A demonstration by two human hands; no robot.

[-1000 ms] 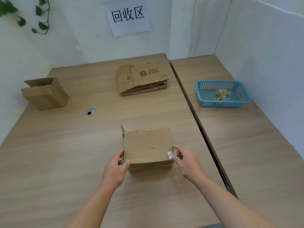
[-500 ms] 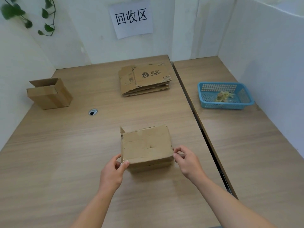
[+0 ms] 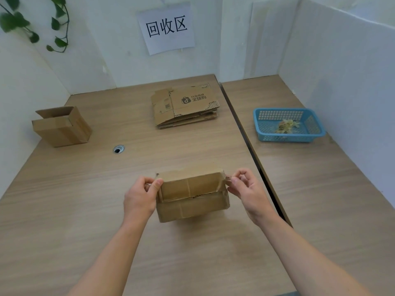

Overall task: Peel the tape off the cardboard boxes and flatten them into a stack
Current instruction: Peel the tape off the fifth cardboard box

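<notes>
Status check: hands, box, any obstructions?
Left hand grips small brown cardboard box at left edge. Right hand pinches its upper right corner. Nothing between it and flattened cardboard stack.

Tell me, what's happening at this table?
A person is handling a small cardboard box. The left hand grips its left end while the right hand pinches what looks like tape at its right corner. Behind lie a stack of flattened boxes, one open box at the left, and a blue basket of scraps.

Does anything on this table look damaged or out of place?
The small box nearest the camera has a ragged, torn far edge and a crumpled right corner. The flattened stack behind it lies fanned, its edges not lined up.
</notes>
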